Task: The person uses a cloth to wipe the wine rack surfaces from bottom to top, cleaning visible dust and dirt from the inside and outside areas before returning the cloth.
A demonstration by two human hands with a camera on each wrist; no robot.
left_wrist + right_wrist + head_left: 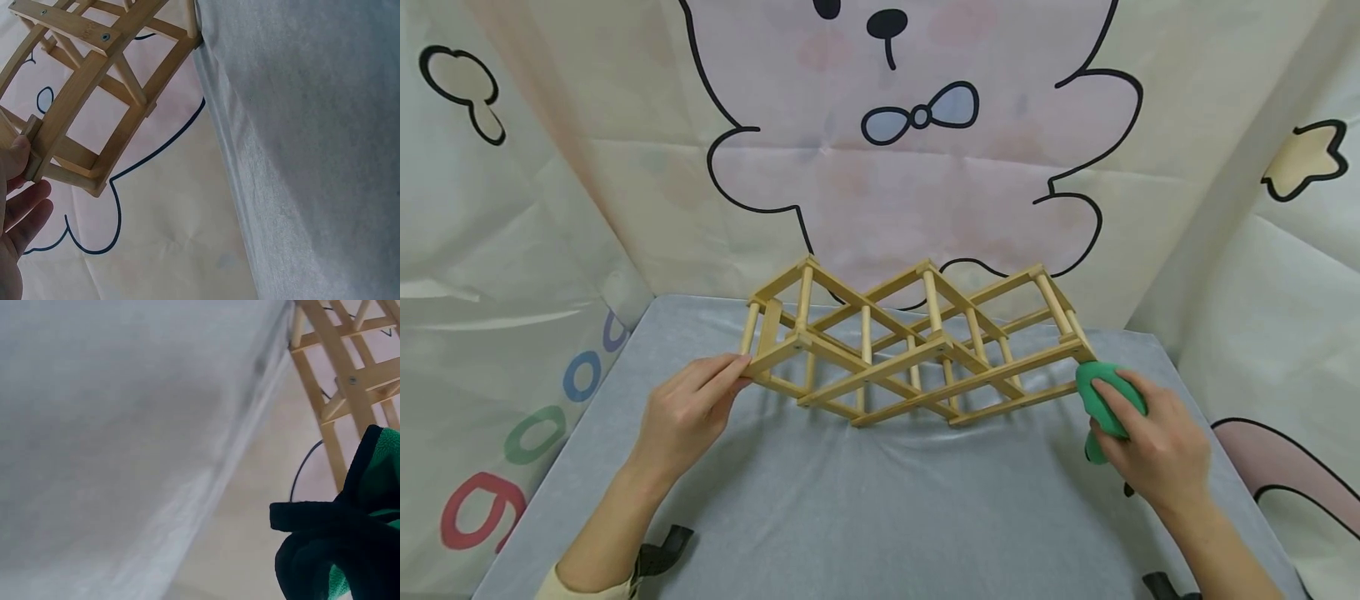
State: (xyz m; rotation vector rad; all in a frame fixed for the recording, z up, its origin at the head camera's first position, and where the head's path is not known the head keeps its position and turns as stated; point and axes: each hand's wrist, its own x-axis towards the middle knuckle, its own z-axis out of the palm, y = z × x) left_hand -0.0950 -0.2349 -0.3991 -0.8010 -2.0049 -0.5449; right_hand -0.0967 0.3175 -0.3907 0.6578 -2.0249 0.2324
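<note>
A folding wooden lattice rack (936, 346), made of flat slats joined by round dowels, is spread out in the middle of the head view. My left hand (692, 408) pinches its left end between thumb and fingers; the left wrist view shows the thumb on an end slat (32, 150). At the opposite end, my right hand (1165, 450) grips a bunched green cloth (1101, 396) against the rack's corner. A fold of cloth hangs below those fingers. In the right wrist view the cloth (384, 465) looks mostly dark, and the hand itself is hidden.
A pale blue-grey cover lies over the table (880, 517). Printed fabric walls (625, 167) stand close behind and on both sides. Black strap ends (666, 550) show near both wrists.
</note>
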